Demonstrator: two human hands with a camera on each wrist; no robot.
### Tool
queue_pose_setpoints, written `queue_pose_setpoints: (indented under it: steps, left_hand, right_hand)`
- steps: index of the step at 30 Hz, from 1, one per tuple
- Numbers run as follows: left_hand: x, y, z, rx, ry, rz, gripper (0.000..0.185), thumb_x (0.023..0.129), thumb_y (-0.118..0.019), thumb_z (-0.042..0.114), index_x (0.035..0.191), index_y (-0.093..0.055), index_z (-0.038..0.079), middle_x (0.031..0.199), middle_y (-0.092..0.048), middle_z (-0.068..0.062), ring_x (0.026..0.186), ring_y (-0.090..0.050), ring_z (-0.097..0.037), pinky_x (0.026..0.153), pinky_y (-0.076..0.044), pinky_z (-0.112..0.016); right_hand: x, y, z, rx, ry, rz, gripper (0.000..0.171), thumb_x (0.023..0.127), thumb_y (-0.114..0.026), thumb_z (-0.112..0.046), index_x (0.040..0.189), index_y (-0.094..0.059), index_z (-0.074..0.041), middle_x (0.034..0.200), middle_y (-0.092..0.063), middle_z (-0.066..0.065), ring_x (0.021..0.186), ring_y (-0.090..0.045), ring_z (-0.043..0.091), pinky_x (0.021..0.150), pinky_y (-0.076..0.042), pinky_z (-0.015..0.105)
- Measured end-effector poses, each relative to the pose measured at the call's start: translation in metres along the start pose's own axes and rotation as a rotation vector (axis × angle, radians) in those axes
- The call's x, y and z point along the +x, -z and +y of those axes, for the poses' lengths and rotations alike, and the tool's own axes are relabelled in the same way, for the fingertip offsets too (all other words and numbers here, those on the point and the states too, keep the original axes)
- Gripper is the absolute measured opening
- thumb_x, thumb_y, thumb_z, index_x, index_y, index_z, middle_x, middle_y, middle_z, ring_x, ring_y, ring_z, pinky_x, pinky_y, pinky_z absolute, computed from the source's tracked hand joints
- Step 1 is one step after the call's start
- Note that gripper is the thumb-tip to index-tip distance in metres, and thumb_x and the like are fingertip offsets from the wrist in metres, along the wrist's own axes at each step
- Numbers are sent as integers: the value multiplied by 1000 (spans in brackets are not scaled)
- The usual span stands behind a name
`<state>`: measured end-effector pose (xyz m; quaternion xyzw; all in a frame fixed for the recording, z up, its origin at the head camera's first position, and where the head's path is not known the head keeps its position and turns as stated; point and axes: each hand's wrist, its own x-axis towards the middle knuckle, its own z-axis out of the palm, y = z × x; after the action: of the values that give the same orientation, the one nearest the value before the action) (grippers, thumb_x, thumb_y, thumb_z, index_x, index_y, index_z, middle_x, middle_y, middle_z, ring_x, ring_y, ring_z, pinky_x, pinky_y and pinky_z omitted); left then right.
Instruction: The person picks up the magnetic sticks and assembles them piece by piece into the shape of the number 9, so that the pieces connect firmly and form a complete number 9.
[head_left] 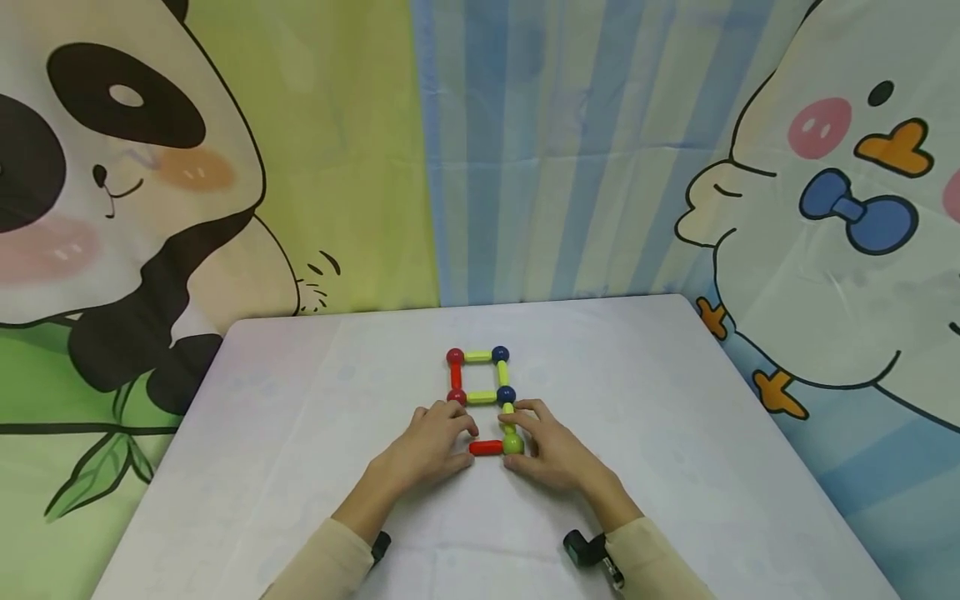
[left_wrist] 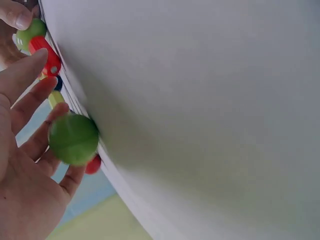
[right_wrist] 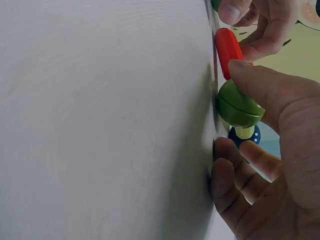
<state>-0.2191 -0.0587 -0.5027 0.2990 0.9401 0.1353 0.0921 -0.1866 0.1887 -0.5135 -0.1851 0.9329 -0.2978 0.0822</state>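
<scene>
Left hand [head_left: 431, 437] cupping green ball [left_wrist: 73, 139], right hand [head_left: 551, 450] pinching another green ball [head_left: 513, 443] beside red rod [head_left: 486, 447]; careless nudge could scatter frame.

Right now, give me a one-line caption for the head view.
Both hands join a short red plastic rod to a green ball on a white table.

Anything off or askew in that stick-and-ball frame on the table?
Nothing damaged or spilled. The upper square is closed; the lower one is open, with no left side. Its red stick joins the green ball under the right hand. The left hand holds a loose green ball.
</scene>
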Motion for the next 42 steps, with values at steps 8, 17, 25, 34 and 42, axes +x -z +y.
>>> queue_pose_setpoints:
  steps: [8, 17, 25, 34, 42]
  left_hand:
    - [-21, 10, -19, -33, 53, 20, 35, 85, -83, 37, 116, -70, 26, 123, -61, 0, 116, -51, -23, 99, -40, -52]
    - [-34, 17, -34, -45, 76, 27, 39, 84, -84, 35, 119, -70, 25, 119, -63, 1, 111, -54, -21, 95, -43, -48]
    - [-37, 14, -35, -114, 36, 21, 35, 88, -82, 28, 120, -69, 21, 111, -65, 3, 101, -54, -18, 91, -49, -44]
    - [-33, 8, -25, -199, 56, -4, 40, 89, -80, 31, 126, -67, 22, 108, -65, 7, 98, -54, -14, 89, -51, -40]
    - [-32, 6, -20, -209, 30, 2, 36, 91, -78, 31, 123, -68, 19, 108, -65, 6, 101, -56, -14, 93, -51, -41]
  right_hand:
    - [14, -5, -15, -74, 54, 35, 37, 89, -82, -30, 124, -73, -27, 119, -38, -4, 108, -43, 16, 85, -44, 33]
    - [15, -9, -16, -142, 100, 70, 19, 88, -82, -26, 107, -78, -26, 109, -53, -10, 100, -43, 12, 81, -45, 29]
    - [17, -10, -16, -112, 154, 72, 20, 91, -80, -25, 110, -77, -26, 108, -62, -12, 98, -46, 11, 81, -45, 28]
    - [15, -13, -12, -49, 184, 79, 22, 91, -80, -23, 113, -76, -24, 109, -64, -12, 98, -47, 11, 82, -45, 29]
    - [14, -15, -13, -41, 194, 90, 22, 91, -80, -22, 112, -76, -23, 110, -64, -11, 97, -48, 11, 82, -45, 30]
